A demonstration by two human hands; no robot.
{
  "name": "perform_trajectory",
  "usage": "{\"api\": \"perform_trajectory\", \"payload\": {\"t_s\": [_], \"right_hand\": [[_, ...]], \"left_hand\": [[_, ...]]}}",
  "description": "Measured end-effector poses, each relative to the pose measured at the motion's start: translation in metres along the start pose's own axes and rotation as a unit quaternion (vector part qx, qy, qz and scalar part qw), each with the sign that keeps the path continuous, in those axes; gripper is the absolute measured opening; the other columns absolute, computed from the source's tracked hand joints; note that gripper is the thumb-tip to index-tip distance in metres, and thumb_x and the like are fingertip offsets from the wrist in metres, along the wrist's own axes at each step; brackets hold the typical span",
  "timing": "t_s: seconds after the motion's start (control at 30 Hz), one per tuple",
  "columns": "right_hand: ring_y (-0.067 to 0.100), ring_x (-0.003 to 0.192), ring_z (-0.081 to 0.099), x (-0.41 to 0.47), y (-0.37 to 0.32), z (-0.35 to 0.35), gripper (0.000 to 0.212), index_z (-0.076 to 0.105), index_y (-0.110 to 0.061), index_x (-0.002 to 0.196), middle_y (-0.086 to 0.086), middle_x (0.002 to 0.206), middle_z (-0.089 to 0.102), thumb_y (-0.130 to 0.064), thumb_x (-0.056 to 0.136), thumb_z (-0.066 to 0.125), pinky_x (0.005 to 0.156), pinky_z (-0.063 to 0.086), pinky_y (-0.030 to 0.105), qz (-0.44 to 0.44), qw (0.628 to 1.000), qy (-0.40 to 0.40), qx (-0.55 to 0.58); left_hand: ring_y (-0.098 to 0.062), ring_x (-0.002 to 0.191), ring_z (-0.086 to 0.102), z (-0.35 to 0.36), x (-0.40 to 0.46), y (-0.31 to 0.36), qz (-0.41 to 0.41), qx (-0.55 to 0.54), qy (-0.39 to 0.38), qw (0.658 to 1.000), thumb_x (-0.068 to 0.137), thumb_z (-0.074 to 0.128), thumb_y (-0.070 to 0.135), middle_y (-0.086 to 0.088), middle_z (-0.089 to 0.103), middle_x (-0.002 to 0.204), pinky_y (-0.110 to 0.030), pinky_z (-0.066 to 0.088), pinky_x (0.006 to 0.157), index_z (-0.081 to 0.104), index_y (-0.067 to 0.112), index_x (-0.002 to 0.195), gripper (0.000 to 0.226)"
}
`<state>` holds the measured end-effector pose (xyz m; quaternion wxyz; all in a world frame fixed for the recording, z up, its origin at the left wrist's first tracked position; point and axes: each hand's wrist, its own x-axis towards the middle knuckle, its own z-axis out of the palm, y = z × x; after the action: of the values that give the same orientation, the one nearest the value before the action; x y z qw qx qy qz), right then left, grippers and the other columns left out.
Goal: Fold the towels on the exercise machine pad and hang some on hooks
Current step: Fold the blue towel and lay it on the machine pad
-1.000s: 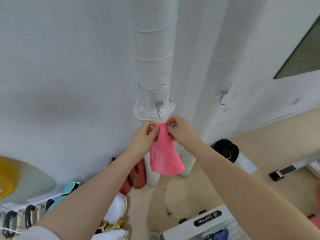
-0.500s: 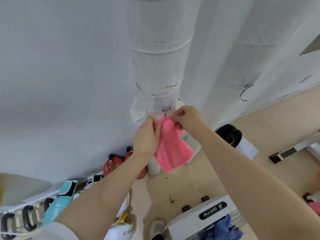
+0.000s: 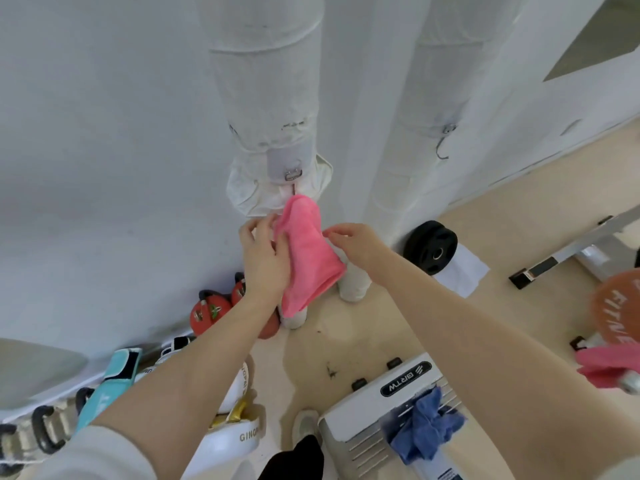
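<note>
Room: white wall (image 3: 104, 150); two wrapped white pipes (image 3: 266, 81) at 12 o'clock; beige floor (image 3: 485, 209) at 3 o'clock.
Floor items: black weight plate (image 3: 430, 247) at 2 o'clock, red kettlebells (image 3: 207, 311) at 8 o'clock, white machine (image 3: 377, 410) at 5 o'clock with a blue cloth (image 3: 424, 429) bunched on it.
Hooks: metal hook (image 3: 442, 147) on the right pipe; a metal clip (image 3: 293, 173) on the left pipe.
Hidden: the pink towel's top edge meets the pipe just below the clip; cannot tell what holds it. A second pink cloth (image 3: 604, 365) is cut off at 4 o'clock.
Pink towel (image 3: 308, 251): hanging at centre against the left pipe.
Left hand (image 3: 265, 261): fingers loosely spread, thumb and palm touching the towel's left edge.
Right hand (image 3: 356, 242): fingertips touch the towel's right edge; whether they pinch it cannot be told.
</note>
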<state>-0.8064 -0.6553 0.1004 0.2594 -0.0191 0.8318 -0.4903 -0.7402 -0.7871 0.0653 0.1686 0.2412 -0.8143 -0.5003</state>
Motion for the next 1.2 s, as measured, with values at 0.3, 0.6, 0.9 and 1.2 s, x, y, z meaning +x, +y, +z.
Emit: {"api": "perform_trajectory", "payload": {"t_s": [0.3, 0.6, 0.9, 1.2], "right_hand": [[0.016, 0.079, 0.047, -0.107, 0.130, -0.078, 0.026, 0.065, -0.004, 0.107, 0.004, 0.086, 0.053, -0.022, 0.091, 0.055, 0.063, 0.036, 0.021, 0.114, 0.992, 0.020, -0.042], [0.017, 0.062, 0.041, -0.246, 0.340, -0.136, 0.024, 0.060, 0.001, 0.090, 0.009, 0.069, 0.050, -0.021, 0.093, 0.049, 0.057, 0.032, 0.026, 0.225, 0.972, 0.036, -0.048], [0.019, 0.074, 0.045, -0.265, 0.519, -0.110, 0.028, 0.060, 0.009, 0.097, 0.013, 0.082, 0.050, -0.017, 0.091, 0.051, 0.067, 0.036, 0.028, 0.325, 0.945, 0.031, -0.022], [0.018, 0.073, 0.045, -0.151, 0.690, -0.008, 0.020, 0.060, -0.008, 0.074, 0.002, 0.072, 0.050, -0.014, 0.091, 0.051, 0.072, 0.037, 0.030, 0.337, 0.939, 0.044, 0.049]], "left_hand": [[-0.022, 0.098, 0.048, 0.046, -0.122, 0.019, 0.136, 0.044, -0.064, 0.988, 0.076, 0.046, 0.000, -0.010, 0.053, 0.105, -0.030, 0.036, 0.089, 0.052, 0.003, 0.107, 0.032], [-0.013, 0.066, 0.055, 0.158, -0.295, -0.028, -0.129, 0.056, -0.353, 0.925, 0.090, 0.037, 0.002, 0.001, 0.061, 0.077, -0.027, 0.043, 0.066, 0.054, 0.021, 0.088, 0.025], [-0.021, 0.080, 0.057, 0.236, -0.374, -0.128, -0.148, 0.159, -0.403, 0.889, 0.090, 0.044, 0.007, -0.002, 0.062, 0.087, -0.028, 0.044, 0.071, 0.058, 0.016, 0.092, 0.017], [-0.025, 0.072, 0.058, 0.310, -0.379, -0.325, -0.270, 0.177, -0.335, 0.885, 0.091, 0.041, 0.011, -0.003, 0.061, 0.074, -0.037, 0.047, 0.082, 0.057, 0.016, 0.077, 0.022]]}}
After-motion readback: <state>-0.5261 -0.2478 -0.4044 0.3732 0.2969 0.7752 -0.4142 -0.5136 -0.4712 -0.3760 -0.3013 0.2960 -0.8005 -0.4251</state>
